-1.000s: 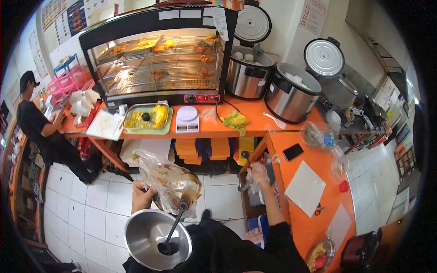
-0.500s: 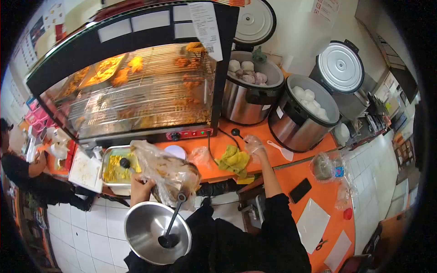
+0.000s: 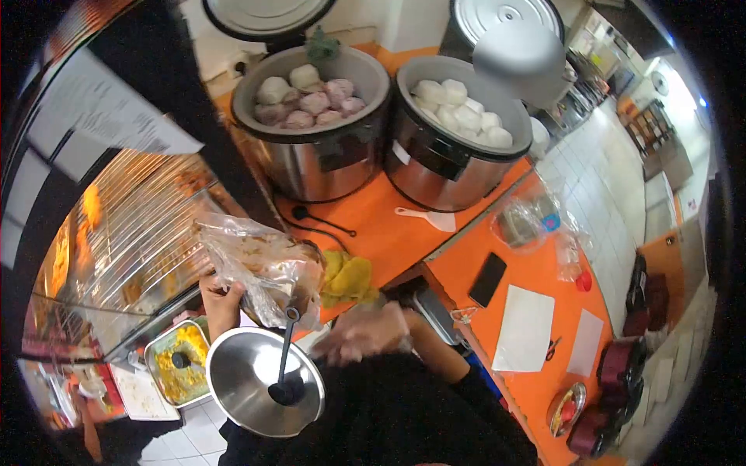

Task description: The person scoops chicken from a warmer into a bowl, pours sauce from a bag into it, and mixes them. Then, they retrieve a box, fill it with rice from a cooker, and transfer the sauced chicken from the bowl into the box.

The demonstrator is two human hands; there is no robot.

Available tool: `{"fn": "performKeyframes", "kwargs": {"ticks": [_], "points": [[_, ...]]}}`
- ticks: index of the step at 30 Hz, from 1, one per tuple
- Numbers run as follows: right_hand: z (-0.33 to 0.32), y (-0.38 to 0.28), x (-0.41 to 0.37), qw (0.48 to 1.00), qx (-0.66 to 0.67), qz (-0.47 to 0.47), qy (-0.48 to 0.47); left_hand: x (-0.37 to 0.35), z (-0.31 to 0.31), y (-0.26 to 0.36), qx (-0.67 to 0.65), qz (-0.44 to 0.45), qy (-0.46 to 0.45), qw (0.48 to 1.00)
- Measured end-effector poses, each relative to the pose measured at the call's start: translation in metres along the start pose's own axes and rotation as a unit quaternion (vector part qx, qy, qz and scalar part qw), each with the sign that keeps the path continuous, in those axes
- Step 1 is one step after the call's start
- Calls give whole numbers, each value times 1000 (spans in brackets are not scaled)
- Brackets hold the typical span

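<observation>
My left hand (image 3: 221, 304) is closed on a clear plastic bag (image 3: 252, 264) with brownish food showing inside. Just below the bag, a steel bowl (image 3: 233, 388) sits close against my black clothing, with a black ladle (image 3: 287, 353) standing in it. My right hand (image 3: 361, 335), smeared by motion, is in front of my body, right of the bowl; a clear glove edge shows at its wrist. Another black ladle (image 3: 322, 221) lies on the orange counter, away from both hands. Beyond the bag is a crumpled yellow-green cloth (image 3: 346, 276).
Two open steel cookers (image 3: 311, 167) (image 3: 458, 175) hold white and pinkish wrapped bundles. A heated display case (image 3: 140, 225) stands left, above a tray of yellow food (image 3: 175, 365). On the right counter lie a phone (image 3: 487, 279), white sheets (image 3: 523, 330) and scissors (image 3: 552, 349). Another person's arm (image 3: 87, 423) shows lower left.
My right hand has let go of the black ladle on the counter and come back toward my body. The view has turned right; my left hand still grips the bag.
</observation>
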State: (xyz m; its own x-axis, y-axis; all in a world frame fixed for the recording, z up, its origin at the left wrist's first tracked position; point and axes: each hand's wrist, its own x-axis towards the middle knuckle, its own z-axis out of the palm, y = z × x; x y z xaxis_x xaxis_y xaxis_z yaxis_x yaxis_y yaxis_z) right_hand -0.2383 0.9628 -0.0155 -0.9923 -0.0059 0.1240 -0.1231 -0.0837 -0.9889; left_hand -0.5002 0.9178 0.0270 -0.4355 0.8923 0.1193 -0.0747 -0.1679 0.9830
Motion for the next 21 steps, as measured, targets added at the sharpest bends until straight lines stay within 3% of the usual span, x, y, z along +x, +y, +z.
{"fn": "performKeyframes", "kwargs": {"ticks": [1,4,5,8,9,12,13,15,17,19,21], "points": [[11,-27,14,977,-175,-96,69,9,10,-4,0,13,-12,1000],[16,-99,11,988,-35,86,120,28,54,-2,4,22,-9,1000],[22,-63,14,958,-127,-37,256,34,63,-6,7,1,-18,1000],[8,-67,-10,958,-104,113,244,52,94,-24,11,-18,-66,998],[6,-66,-21,945,-88,69,308,58,112,-33,7,-7,-77,997],[-14,-26,-59,924,-187,209,261,74,151,-44,21,5,-78,997],[-23,-53,-71,937,-83,246,234,77,166,-47,16,8,-67,998],[-20,-55,-104,917,-71,147,365,81,181,-57,27,5,-55,998],[-12,-15,-156,826,-286,192,447,83,200,-83,11,61,-47,997],[-11,12,-203,767,-92,378,510,81,219,-108,45,100,-37,993],[-11,26,-237,721,-81,322,609,80,232,-133,80,124,-39,988]]}}
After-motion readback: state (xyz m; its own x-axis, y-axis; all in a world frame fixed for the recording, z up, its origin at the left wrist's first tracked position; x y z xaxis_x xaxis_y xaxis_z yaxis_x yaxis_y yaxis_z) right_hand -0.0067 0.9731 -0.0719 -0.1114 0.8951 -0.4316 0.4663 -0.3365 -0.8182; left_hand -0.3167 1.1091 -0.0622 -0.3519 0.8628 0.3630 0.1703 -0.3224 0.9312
